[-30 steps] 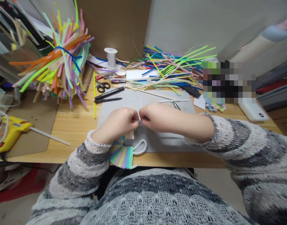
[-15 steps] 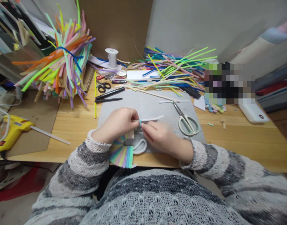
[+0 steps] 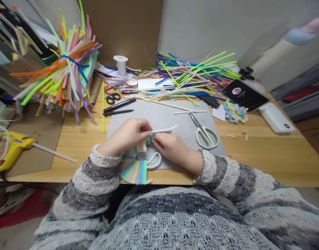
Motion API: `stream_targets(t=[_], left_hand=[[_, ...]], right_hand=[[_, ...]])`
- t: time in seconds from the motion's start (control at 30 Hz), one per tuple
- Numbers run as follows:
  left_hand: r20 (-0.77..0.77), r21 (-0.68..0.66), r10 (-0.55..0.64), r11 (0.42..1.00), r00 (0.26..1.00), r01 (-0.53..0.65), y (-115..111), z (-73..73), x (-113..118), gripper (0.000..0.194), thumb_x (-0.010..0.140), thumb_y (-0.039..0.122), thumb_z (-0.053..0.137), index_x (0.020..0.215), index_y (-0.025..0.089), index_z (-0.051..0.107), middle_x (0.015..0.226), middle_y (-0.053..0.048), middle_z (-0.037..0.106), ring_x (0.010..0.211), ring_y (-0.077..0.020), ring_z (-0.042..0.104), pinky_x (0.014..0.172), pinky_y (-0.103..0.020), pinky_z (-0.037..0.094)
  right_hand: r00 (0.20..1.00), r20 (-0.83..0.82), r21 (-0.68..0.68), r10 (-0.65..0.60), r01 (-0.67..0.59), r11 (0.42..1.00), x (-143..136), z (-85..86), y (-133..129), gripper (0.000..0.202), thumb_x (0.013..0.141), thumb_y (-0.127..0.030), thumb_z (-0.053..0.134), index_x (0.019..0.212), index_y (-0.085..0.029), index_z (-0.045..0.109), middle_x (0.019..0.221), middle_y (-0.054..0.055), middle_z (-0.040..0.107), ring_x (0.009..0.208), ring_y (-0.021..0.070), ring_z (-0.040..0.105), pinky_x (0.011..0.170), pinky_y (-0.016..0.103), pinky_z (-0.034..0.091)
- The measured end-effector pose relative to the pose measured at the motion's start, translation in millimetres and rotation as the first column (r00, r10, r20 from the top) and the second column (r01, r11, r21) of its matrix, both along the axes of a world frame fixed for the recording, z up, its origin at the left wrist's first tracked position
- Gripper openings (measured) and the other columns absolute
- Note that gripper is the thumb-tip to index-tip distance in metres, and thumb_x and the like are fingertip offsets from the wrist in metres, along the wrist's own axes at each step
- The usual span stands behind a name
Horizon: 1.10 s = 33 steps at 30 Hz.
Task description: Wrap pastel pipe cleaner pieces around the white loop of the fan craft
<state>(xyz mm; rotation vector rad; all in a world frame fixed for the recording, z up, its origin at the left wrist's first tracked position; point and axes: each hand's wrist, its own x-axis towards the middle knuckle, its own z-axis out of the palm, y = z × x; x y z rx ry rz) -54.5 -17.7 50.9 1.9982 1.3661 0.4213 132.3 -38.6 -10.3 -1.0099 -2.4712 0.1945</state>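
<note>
My left hand (image 3: 129, 135) is closed, thumb and fingertips pinching a white pipe cleaner (image 3: 166, 130) whose free end points right. Just beneath that pinch hangs a short teal pipe cleaner piece (image 3: 149, 139) at the white stem. My right hand (image 3: 173, 147) is closed at the teal piece's lower part, its fingertips partly hiding it. From under my left hand curves a fan-like band of pastel pipe cleaners (image 3: 135, 171), striped pink, yellow, blue and green. A white pipe cleaner loop (image 3: 154, 161) sticks out beside the band.
White-handled scissors (image 3: 206, 136) lie on the grey mat (image 3: 185, 159), right of my hands. Black pens (image 3: 120, 107) and small black scissors (image 3: 112, 97) lie left. Loose pipe cleaners (image 3: 193, 74) cover the back. A yellow glue gun (image 3: 15, 147) rests far left, a white phone-like object (image 3: 276, 118) right.
The teal piece, earlier upright between both hands' fingertips, now hangs down below the white pipe cleaner. My right hand's fingertips sit lower against it. The whole view has shifted slightly.
</note>
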Motion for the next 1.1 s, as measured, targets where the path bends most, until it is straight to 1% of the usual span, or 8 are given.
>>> stream_targets(t=[0.2, 0.47, 0.57, 0.63, 0.7, 0.83, 0.97, 1.1], left_hand=[[-0.027, 0.038, -0.047, 0.998, 0.999, 0.048, 0.6, -1.7, 2.2, 0.015, 0.078, 0.027, 0.058, 0.081, 0.016, 0.067, 0.075, -0.003, 0.069, 0.069, -0.0148, 0.06, 0.062, -0.025, 0.042], [-0.1, 0.099, 0.059, 0.994, 0.993, -0.049, -4.3, -0.7, 9.8, 0.018, 0.079, 0.03, 0.059, 0.075, 0.015, 0.069, 0.07, -0.006, 0.069, 0.062, -0.0148, 0.057, 0.055, -0.024, 0.037], [-0.113, 0.12, 0.106, 0.988, 0.988, -0.092, -4.3, -1.6, 10.1, 0.019, 0.079, 0.03, 0.059, 0.074, 0.016, 0.07, 0.068, -0.005, 0.069, 0.06, -0.0151, 0.057, 0.056, -0.025, 0.036], [-0.043, 0.125, 0.182, 0.976, 0.982, -0.176, -2.7, -3.0, 9.4, 0.02, 0.079, 0.032, 0.06, 0.073, 0.015, 0.07, 0.068, -0.005, 0.068, 0.06, -0.015, 0.056, 0.057, -0.026, 0.036], [0.094, 0.094, 0.276, 0.954, 0.957, -0.284, -0.2, -4.4, 7.9, 0.023, 0.078, 0.035, 0.061, 0.072, 0.014, 0.069, 0.068, -0.004, 0.068, 0.06, -0.0142, 0.055, 0.056, -0.025, 0.037], [0.349, -0.069, 0.425, 0.9, 0.835, -0.43, 5.0, -6.4, 4.0, 0.025, 0.072, 0.037, 0.067, 0.071, 0.012, 0.066, 0.064, -0.001, 0.063, 0.056, -0.0108, 0.05, 0.053, -0.022, 0.035], [0.459, -0.174, 0.446, 0.893, 0.769, -0.414, 8.3, -8.2, 0.8, 0.028, 0.068, 0.038, 0.071, 0.07, 0.011, 0.064, 0.057, 0.002, 0.057, 0.051, -0.0082, 0.044, 0.05, -0.021, 0.031], [0.485, -0.207, 0.435, 0.9, 0.759, -0.384, 11.1, -10.1, -2.0, 0.029, 0.066, 0.039, 0.072, 0.068, 0.012, 0.064, 0.058, 0.002, 0.057, 0.052, -0.008, 0.044, 0.05, -0.021, 0.032]], right_hand=[[0.999, -0.015, -0.146, -0.044, 0.042, 0.988, -0.9, -0.4, 1.4, 0.02, 0.091, -0.024, 0.045, 0.08, -0.015, 0.059, 0.074, 0.005, 0.066, 0.064, 0.0123, 0.053, 0.06, 0.026, 0.032], [0.997, -0.035, -0.228, -0.062, 0.053, 0.972, -1.7, 0.3, 2.1, 0.021, 0.091, -0.024, 0.045, 0.081, -0.014, 0.06, 0.074, 0.005, 0.065, 0.065, 0.0122, 0.052, 0.06, 0.026, 0.032], [0.988, -0.133, -0.301, -0.076, 0.033, 0.953, -1.3, 1.9, 2.2, 0.019, 0.09, -0.025, 0.048, 0.08, -0.014, 0.059, 0.073, 0.004, 0.063, 0.064, 0.0114, 0.051, 0.061, 0.025, 0.034], [0.956, -0.26, -0.394, -0.133, 0.021, 0.919, 0.0, 4.7, 2.6, 0.018, 0.089, -0.027, 0.05, 0.079, -0.015, 0.059, 0.072, 0.002, 0.061, 0.063, 0.0103, 0.051, 0.061, 0.024, 0.036], [0.898, -0.381, -0.494, -0.222, 0.005, 0.87, 2.1, 8.2, 3.7, 0.018, 0.087, -0.03, 0.053, 0.079, -0.015, 0.058, 0.071, 0.0, 0.06, 0.063, 0.0098, 0.051, 0.061, 0.023, 0.038], [0.8, -0.5, -0.635, -0.332, -0.077, 0.769, 5.9, 12.8, 7.6, 0.019, 0.084, -0.033, 0.056, 0.076, -0.015, 0.056, 0.068, -0.001, 0.056, 0.063, 0.0098, 0.05, 0.06, 0.024, 0.039], [0.773, -0.512, -0.725, -0.375, -0.155, 0.671, 6.4, 12.8, 10.6, 0.022, 0.081, -0.036, 0.058, 0.076, -0.015, 0.054, 0.063, -0.004, 0.052, 0.056, 0.0081, 0.045, 0.056, 0.023, 0.037], [0.766, -0.52, -0.747, -0.378, -0.193, 0.636, 5.7, 10.8, 12.6, 0.024, 0.08, -0.038, 0.06, 0.075, -0.016, 0.054, 0.06, -0.004, 0.051, 0.053, 0.0078, 0.044, 0.053, 0.022, 0.036]])
